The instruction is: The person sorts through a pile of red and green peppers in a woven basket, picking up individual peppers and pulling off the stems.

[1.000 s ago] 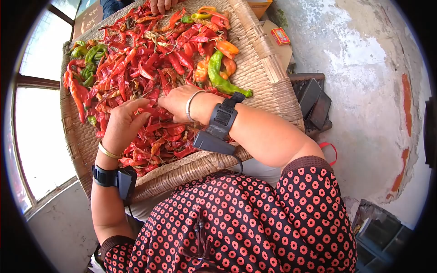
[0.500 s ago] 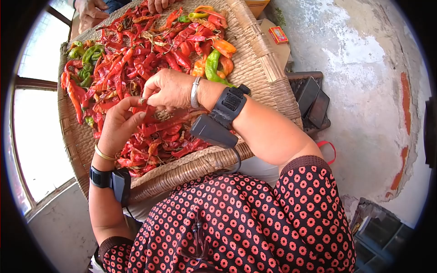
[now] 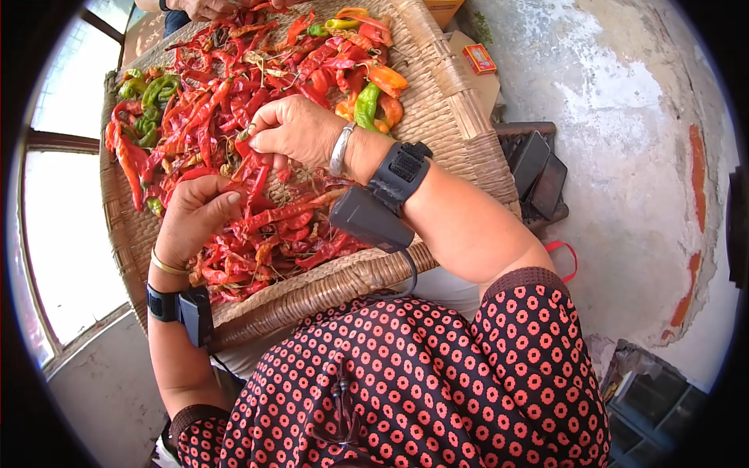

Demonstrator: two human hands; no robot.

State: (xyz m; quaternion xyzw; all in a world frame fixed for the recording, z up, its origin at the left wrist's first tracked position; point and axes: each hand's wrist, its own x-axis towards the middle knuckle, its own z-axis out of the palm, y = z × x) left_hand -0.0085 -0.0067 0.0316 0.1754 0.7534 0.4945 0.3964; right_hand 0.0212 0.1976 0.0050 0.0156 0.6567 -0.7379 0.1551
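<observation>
Red chili peppers (image 3: 257, 226) lie in a wide heap on the woven tray. My right hand (image 3: 300, 136) is over the middle of the heap, thumb and forefinger pinched on the stem end of a red chili pepper (image 3: 243, 147). Lower left, my left hand (image 3: 195, 214) has its thumb and fingers closed on a red chili pepper (image 3: 251, 178), which stretches up towards the right hand. Fingers partly hide both grips. Whether the two hands hold one pepper or two, I cannot make out.
The woven tray (image 3: 437, 93) has a thick rim (image 3: 328, 285) close to my lap. Green peppers (image 3: 158, 93) lie at its left, with a green pepper (image 3: 367, 105) at right. Another person's hand (image 3: 204, 8) is at the far edge. A small red box (image 3: 478, 58) sits beyond.
My hands have drawn apart: the right went slightly up, the left slightly down and left. More of the red pepper shows between them. The other person's hands shifted at the far edge.
</observation>
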